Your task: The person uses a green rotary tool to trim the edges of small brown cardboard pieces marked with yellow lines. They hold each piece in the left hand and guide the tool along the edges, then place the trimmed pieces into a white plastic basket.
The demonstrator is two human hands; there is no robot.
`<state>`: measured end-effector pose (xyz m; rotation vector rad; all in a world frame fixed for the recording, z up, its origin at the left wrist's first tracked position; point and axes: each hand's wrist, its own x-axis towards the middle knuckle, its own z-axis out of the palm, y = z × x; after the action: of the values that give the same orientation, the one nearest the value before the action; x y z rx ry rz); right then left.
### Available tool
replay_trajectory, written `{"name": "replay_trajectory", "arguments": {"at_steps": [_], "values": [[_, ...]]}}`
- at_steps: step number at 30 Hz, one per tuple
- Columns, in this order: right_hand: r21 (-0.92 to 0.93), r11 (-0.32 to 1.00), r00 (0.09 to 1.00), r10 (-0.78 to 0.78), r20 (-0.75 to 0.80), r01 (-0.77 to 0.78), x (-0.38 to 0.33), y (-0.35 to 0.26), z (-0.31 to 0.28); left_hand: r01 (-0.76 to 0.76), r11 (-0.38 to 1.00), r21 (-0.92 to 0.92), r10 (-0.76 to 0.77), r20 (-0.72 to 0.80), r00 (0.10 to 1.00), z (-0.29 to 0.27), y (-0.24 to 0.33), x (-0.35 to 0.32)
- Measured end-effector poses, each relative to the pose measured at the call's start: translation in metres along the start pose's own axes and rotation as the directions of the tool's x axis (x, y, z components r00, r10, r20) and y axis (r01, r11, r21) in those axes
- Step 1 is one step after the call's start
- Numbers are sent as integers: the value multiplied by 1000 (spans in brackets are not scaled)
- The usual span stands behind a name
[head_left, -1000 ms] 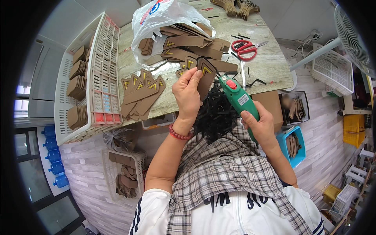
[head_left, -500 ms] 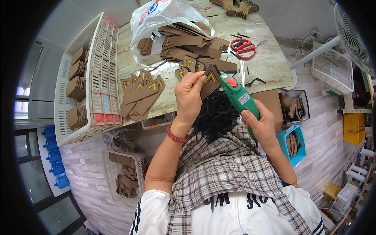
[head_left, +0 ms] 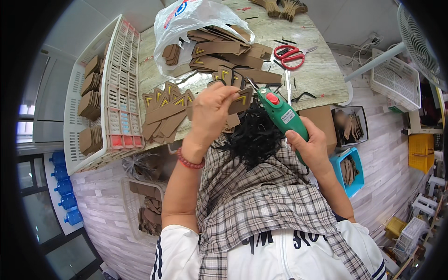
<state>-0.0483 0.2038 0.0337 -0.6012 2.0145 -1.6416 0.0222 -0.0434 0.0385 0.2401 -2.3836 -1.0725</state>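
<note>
The left hand (head_left: 212, 109) covers most of the brown piece (head_left: 241, 101) it pinches, so that piece's full outline cannot be told. The green tool (head_left: 282, 115) has its rear grip buried in the right hand (head_left: 311, 147), and its thin tip (head_left: 251, 83) is too small to make out. The plastic bag (head_left: 186, 28) at the surface's far edge veils part of the brown pieces inside. The picture's top edge cuts off the stack at the far right corner (head_left: 280, 7).
</note>
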Motion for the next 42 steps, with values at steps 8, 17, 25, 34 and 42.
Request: {"name": "replay_trajectory", "arguments": {"at_steps": [8, 17, 25, 34, 42], "values": [[-7, 998, 998, 64, -3, -64, -4, 10, 1, 407, 887, 216, -285, -438, 853, -36, -76, -17], [-36, 995, 996, 93, 2, -93, -7, 11, 10, 650, 711, -269, -703, -320, 636, 58, -124, 5], [-52, 994, 995, 99, 16, -98, 0, 17, 12, 450, 648, -614, -709, -271, 651, 43, -101, 5], [-38, 997, 997, 70, -23, -71, -1, 18, 13, 130, 252, -959, -651, -69, 756, 41, -28, 8], [6, 995, 995, 97, -30, -96, -3, 13, 9, 139, 171, -975, -611, 6, 791, 64, -15, 0]]}}
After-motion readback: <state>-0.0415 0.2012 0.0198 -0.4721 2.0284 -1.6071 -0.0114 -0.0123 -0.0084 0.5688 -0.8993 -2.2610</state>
